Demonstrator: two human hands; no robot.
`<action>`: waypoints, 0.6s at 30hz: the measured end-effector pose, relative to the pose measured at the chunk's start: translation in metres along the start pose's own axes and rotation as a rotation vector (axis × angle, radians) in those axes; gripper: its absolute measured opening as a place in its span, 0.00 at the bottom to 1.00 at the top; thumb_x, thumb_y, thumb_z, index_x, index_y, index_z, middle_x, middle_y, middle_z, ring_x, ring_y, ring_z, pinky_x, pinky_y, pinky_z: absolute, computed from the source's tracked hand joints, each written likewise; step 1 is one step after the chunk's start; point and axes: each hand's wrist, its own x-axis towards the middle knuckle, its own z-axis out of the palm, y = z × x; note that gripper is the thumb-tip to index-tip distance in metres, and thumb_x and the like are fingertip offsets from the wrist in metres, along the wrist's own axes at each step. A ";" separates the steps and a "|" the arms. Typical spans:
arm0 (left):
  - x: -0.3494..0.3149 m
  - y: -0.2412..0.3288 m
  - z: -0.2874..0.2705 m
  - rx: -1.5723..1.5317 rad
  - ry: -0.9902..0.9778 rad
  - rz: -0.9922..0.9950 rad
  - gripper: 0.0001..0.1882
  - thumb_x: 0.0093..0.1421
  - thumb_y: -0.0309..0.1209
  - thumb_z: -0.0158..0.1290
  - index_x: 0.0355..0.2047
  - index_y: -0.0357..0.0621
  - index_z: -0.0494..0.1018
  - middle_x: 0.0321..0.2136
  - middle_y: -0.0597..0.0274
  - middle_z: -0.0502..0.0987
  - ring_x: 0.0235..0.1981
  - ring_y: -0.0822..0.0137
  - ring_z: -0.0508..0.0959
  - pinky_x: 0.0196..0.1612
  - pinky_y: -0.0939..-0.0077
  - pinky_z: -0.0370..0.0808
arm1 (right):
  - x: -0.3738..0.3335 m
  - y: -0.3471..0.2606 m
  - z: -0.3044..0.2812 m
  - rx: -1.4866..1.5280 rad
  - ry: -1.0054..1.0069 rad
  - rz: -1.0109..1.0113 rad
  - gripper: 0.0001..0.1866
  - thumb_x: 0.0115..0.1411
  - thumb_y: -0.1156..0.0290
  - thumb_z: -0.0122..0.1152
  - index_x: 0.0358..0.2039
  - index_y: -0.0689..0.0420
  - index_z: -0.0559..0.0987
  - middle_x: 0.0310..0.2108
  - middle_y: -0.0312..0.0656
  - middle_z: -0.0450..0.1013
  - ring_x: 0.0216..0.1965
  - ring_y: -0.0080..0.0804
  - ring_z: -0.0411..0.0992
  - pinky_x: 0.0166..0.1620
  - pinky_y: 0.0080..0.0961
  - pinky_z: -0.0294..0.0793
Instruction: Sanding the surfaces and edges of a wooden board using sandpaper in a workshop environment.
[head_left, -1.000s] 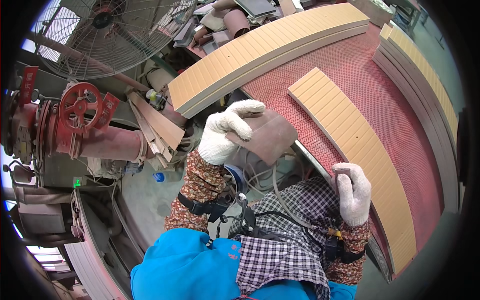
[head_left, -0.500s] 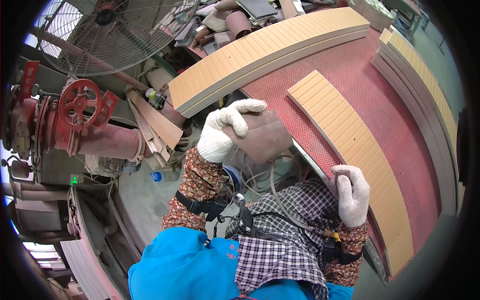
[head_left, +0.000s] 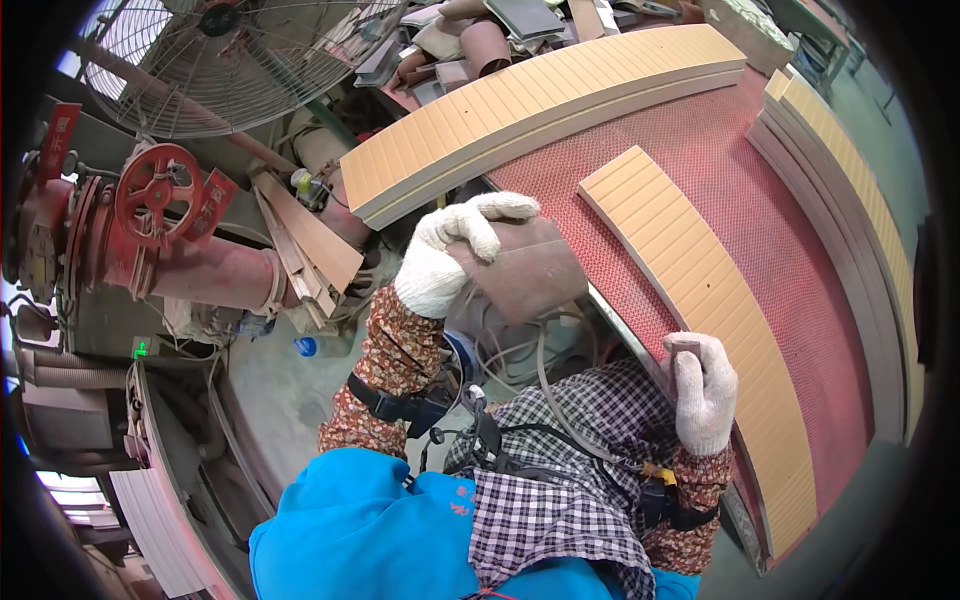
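Note:
My left hand [head_left: 440, 252], in a white knitted glove, grips a creased brown sheet of sandpaper [head_left: 532, 272] by its left side, thumb on top. The sheet hangs in the air beside the near edge of a red mesh-covered table [head_left: 640, 335]. My right hand [head_left: 704, 390], also gloved, is closed around a small brown piece [head_left: 686, 350], perhaps folded sandpaper; most of it is hidden. That hand rests at the table's edge, against the inner side of a curved, grooved tan panel [head_left: 705, 265] lying flat.
At the back is a stack of curved panels [head_left: 560, 90]; another stack [head_left: 840, 210] stands along the right. Behind them lies a heap of brown and grey scraps [head_left: 480, 50]. A caged fan [head_left: 225, 60] and a red valve wheel [head_left: 157, 195] are at left, with hoses [head_left: 540, 370] below.
The view has shifted slightly. My left hand and the sandpaper sheet have turned a little; both hands keep their hold and my right hand stays nearly in place.

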 end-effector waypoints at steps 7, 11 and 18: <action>0.003 0.009 0.019 0.478 0.249 -0.112 0.16 0.58 0.16 0.59 0.47 0.38 0.81 0.52 0.51 0.83 0.55 0.63 0.82 0.60 0.66 0.79 | -0.001 0.007 -0.001 -0.024 0.023 -0.021 0.11 0.72 0.74 0.53 0.47 0.63 0.82 0.31 0.40 0.80 0.30 0.24 0.77 0.36 0.25 0.76; -0.001 0.010 0.023 0.914 0.311 -0.160 0.22 0.65 0.16 0.55 0.59 0.40 0.78 0.49 0.58 0.85 0.49 0.72 0.83 0.54 0.74 0.81 | 0.000 0.008 -0.002 -0.048 0.016 -0.002 0.11 0.72 0.74 0.53 0.47 0.63 0.82 0.35 0.43 0.81 0.35 0.29 0.80 0.41 0.26 0.78; -0.004 0.007 0.023 1.137 0.322 -0.169 0.22 0.64 0.24 0.65 0.58 0.39 0.80 0.45 0.60 0.87 0.44 0.75 0.84 0.51 0.77 0.82 | -0.001 0.012 -0.003 -0.061 0.025 0.011 0.11 0.73 0.73 0.53 0.47 0.64 0.82 0.38 0.43 0.80 0.36 0.28 0.80 0.42 0.26 0.78</action>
